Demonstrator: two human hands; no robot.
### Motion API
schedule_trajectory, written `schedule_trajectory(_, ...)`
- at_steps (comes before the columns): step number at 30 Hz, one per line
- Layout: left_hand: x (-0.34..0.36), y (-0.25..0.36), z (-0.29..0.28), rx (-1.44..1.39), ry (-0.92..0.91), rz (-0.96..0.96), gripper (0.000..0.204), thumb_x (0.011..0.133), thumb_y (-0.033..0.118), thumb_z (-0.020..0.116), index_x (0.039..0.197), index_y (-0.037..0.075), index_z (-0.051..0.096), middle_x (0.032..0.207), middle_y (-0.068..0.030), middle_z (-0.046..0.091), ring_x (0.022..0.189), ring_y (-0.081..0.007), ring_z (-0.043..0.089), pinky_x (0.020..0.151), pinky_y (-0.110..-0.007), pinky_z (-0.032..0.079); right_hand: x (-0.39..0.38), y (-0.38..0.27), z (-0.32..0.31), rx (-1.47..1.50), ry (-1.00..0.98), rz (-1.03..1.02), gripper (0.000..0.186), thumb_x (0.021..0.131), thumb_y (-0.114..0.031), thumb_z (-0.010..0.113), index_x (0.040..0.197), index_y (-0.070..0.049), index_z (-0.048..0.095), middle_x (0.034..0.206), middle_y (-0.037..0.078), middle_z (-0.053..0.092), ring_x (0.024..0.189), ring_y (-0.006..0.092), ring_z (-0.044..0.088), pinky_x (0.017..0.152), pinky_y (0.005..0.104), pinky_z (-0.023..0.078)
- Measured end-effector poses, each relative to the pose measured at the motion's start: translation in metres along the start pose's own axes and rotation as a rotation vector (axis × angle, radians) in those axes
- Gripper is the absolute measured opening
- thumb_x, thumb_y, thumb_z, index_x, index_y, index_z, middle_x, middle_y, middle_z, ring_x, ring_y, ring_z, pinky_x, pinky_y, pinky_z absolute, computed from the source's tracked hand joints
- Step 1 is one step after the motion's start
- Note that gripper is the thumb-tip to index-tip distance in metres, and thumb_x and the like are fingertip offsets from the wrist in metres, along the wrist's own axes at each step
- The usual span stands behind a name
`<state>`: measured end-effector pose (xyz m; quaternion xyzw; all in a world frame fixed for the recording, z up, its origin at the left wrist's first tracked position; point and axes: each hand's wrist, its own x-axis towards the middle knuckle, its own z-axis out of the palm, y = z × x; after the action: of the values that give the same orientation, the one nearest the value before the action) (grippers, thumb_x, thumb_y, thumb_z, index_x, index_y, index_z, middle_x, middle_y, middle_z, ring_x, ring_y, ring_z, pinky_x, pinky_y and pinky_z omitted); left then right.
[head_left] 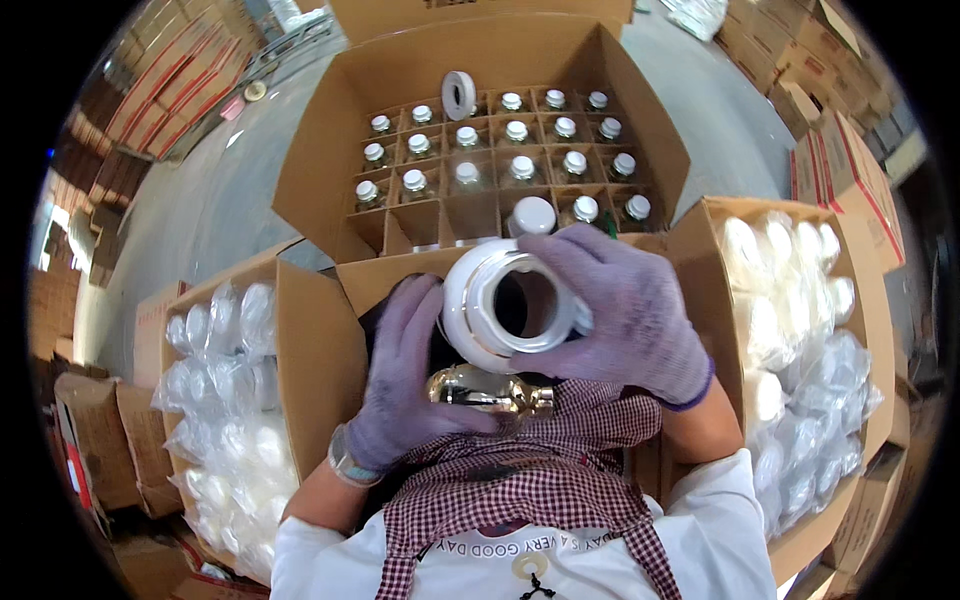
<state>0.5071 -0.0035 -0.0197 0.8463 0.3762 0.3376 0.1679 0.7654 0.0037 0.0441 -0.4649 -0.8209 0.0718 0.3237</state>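
Both my hands wear lilac gloves. My right hand is closed on a white, hollow cylindrical container, its round opening turned up and dark inside. My left hand is closed around a shiny silver, mirrored bottle lying sideways just below the white container; its fingers reach up along that container's left side. Beyond them stands an open divided carton of several white-capped clear bottles. A larger white lid sits in its front row, and a white ring rests upright near the back.
Open cartons of bagged white items stand at my left and right, close beside my arms. Stacked boxes line both sides of the grey floor farther off. A checked apron covers my front below my hands.
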Motion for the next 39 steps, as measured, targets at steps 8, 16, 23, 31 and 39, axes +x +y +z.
schedule_trajectory(8, 0.052, -0.033, 0.042, -0.021, -0.012, 0.016, 0.098, 0.056, 0.043, 0.095, 0.137, 0.006, 0.053, 0.131, -0.0173, 0.059, 0.122, -0.0369, 0.058, 0.105, -0.050, 0.045, 0.032, 0.040, 0.025, 0.053, -0.219, 0.023, 0.066, 0.073, -0.048, 0.082, 0.123, -0.007, 0.066, 0.099, 0.011, 0.065, 0.087, 0.0286, 0.070, 0.076, 0.0384, 0.056)
schedule_trajectory(16, 0.058, -0.033, 0.062, -0.040, 0.194, -0.023, 0.089, 0.054, 0.038, 0.093, 0.131, 0.010, 0.058, 0.123, -0.0141, 0.061, 0.112, -0.0352, 0.061, 0.095, -0.047, 0.051, 0.046, 0.038, 0.056, -0.427, -0.215, -0.006, 0.034, 0.075, -0.029, 0.079, 0.100, -0.010, 0.069, 0.103, 0.006, 0.060, 0.103, 0.0233, 0.062, 0.077, 0.0374, 0.056)
schedule_trajectory(23, 0.058, -0.042, 0.065, -0.107, 0.152, -0.028, 0.083, 0.058, 0.036, 0.094, 0.127, 0.008, 0.058, 0.116, -0.0156, 0.062, 0.108, -0.0357, 0.062, 0.090, -0.047, 0.052, 0.037, 0.052, 0.061, -0.298, -0.027, -0.045, 0.024, 0.070, -0.018, 0.078, 0.091, -0.010, 0.070, 0.087, 0.006, 0.062, 0.081, 0.0273, 0.065, 0.067, 0.0391, 0.054)
schedule_trajectory(31, 0.061, -0.041, 0.062, -0.196, 0.205, -0.107, 0.090, 0.054, 0.031, 0.098, 0.127, 0.003, 0.053, 0.113, -0.0157, 0.061, 0.104, -0.0354, 0.062, 0.090, -0.046, 0.051, 0.020, 0.085, 0.044, 0.311, 0.203, 0.221, 0.020, 0.077, -0.015, 0.084, 0.090, -0.004, 0.072, 0.085, 0.011, 0.068, 0.078, 0.0225, 0.068, 0.071, 0.0325, 0.053)
schedule_trajectory(39, 0.059, -0.040, 0.062, -0.149, 0.199, -0.096, 0.094, 0.053, 0.031, 0.099, 0.129, 0.004, 0.052, 0.114, -0.0153, 0.061, 0.104, -0.0337, 0.063, 0.090, -0.046, 0.052, -0.005, 0.131, 0.064, 0.295, 0.062, 0.571, 0.028, 0.085, -0.031, 0.077, 0.083, -0.004, 0.069, 0.081, 0.011, 0.066, 0.072, 0.0221, 0.064, 0.066, 0.0353, 0.050)
